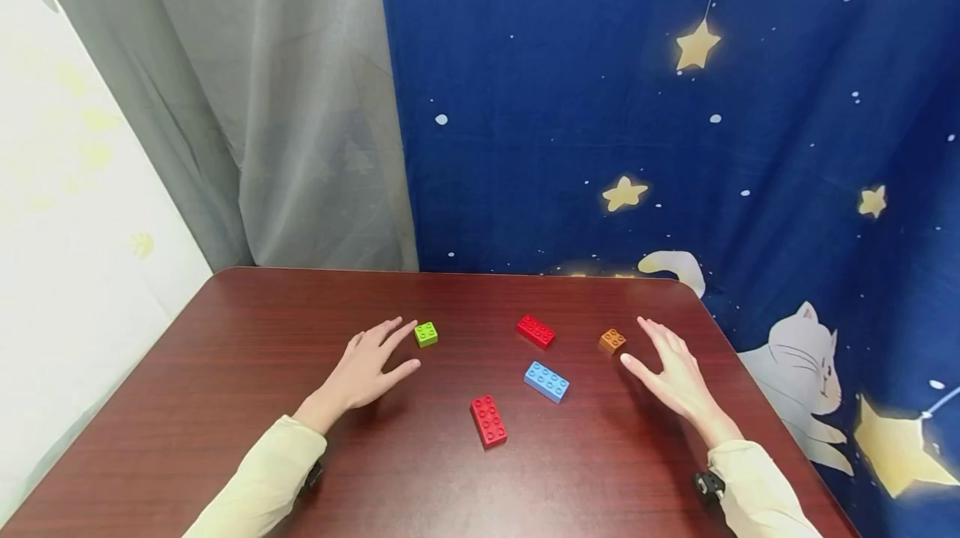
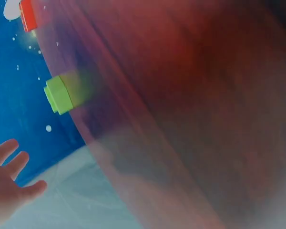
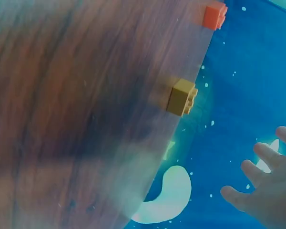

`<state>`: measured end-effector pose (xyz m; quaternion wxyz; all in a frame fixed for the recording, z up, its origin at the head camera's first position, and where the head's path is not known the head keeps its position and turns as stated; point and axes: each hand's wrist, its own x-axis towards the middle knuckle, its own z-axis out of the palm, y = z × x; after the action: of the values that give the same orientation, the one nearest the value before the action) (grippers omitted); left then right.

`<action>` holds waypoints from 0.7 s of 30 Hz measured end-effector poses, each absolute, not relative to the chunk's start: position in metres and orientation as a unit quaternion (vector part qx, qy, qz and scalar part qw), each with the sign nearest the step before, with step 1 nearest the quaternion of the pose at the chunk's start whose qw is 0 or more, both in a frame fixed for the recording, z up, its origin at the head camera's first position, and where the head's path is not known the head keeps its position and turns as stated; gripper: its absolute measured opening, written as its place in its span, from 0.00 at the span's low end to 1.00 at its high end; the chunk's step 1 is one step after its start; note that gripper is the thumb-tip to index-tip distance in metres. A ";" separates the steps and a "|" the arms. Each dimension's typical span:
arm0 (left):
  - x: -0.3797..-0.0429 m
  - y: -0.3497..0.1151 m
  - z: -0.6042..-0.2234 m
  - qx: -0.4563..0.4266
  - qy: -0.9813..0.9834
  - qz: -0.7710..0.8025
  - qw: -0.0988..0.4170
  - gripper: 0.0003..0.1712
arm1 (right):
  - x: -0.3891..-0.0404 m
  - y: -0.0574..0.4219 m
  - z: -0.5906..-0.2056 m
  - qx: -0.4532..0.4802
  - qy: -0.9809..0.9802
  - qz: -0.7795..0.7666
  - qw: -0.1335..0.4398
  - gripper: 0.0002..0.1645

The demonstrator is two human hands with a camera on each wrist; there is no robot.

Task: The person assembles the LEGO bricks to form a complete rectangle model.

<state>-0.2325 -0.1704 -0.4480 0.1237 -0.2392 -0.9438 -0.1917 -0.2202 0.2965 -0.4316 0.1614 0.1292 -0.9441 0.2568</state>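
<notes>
My left hand is held over the table with fingers spread, its fingertips close to a small lime-green toy brick. On the other side my right hand reaches forward, fingers extended, beside a small orange-brown brick. Neither hand holds anything. Between them lie a red brick at the back, a light blue brick in the middle and another red brick nearer the front. The left wrist view shows the green brick apart from the fingers; the right wrist view shows the orange-brown brick likewise apart.
The bricks lie on a dark reddish-brown wooden table with rounded far corners. Behind it hang a grey curtain and a blue curtain with stars and a cat. A white surface stands along the left.
</notes>
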 end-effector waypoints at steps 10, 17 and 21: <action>-0.224 -0.154 -0.454 -0.287 -0.928 -0.208 0.114 0.33 | -0.217 0.289 -0.443 0.150 -0.925 0.311 0.156 0.35; -0.219 -0.142 -0.454 -0.325 -0.916 -0.224 0.076 0.32 | -0.216 0.281 -0.449 0.144 -0.919 0.340 0.138 0.33; -0.217 -0.136 -0.454 -0.335 -0.914 -0.224 0.054 0.32 | -0.215 0.276 -0.452 0.138 -0.914 0.359 0.131 0.32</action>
<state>-0.2167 -0.1358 -0.4542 0.0536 -0.3353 -0.9135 -0.2240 -0.2153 0.2757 -0.4517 0.1310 0.1378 -0.9139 0.3586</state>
